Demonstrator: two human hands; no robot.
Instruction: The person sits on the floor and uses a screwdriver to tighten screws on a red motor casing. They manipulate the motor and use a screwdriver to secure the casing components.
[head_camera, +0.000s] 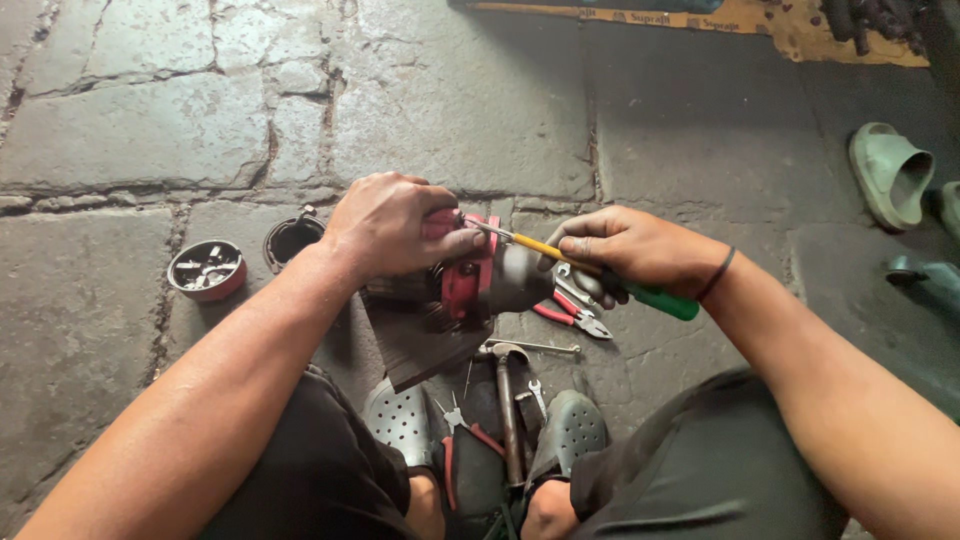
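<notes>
While I crouch over the stone floor (480, 110), the head view shows my left hand (390, 225) wrapped over the top of a red and grey power tool (480, 280), its grip clamped on the red housing. That tool sits on a dark board (415, 350) just beyond my grey perforated clogs (400, 420), in the middle of the scene. My right hand (630, 250) has its grip closed on a screwdriver (590, 265) with a yellow shaft and green handle, the tip laid against the top of the red housing, near my left thumb.

I judge the tool heavy and stiff, with a metal nose that could slip under a greasy palm; the red plastic body looks the safest place to hold, as I do. The screwdriver is light and rigid, best held at the handle.

Red-handled pliers (570, 315) lie just right of the tool, beneath my right hand. A hammer (508, 400) and small spanners lie between my clogs. Far left stands a round red tin (207, 270) of small parts, with a black ring (290, 240) beside it. A green sandal (890, 170) rests far right.
</notes>
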